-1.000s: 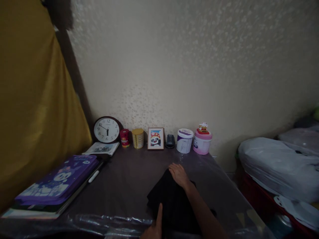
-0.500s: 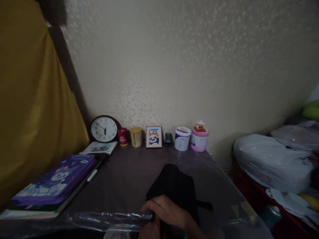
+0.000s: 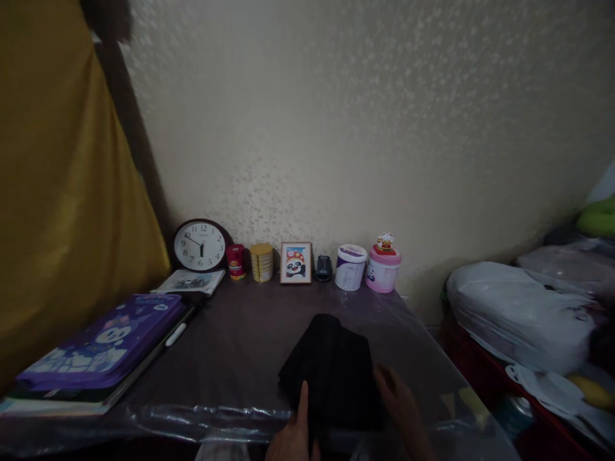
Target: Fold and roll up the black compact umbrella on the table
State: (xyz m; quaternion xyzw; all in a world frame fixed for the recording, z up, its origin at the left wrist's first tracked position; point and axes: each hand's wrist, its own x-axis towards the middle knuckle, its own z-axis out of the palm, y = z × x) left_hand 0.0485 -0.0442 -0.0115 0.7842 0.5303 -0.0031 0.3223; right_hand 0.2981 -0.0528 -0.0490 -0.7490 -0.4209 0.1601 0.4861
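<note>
A folded black cloth lies on the dark table near its front edge. My left hand rests at the cloth's near left edge, one finger stretched out along it. At the cloth's near right edge lies my right hand, its fingers touching the fabric. Both hands are cut off by the bottom of the frame, and the light is dim.
Along the wall stand a clock, a red tin, a gold tin, a panda picture, a white tub and a pink tub. A purple case on books lies left. White bags lie right.
My right hand drew back from the cloth's far end to its near side, then settled at the near right edge. My left finger lies along the left edge again.
</note>
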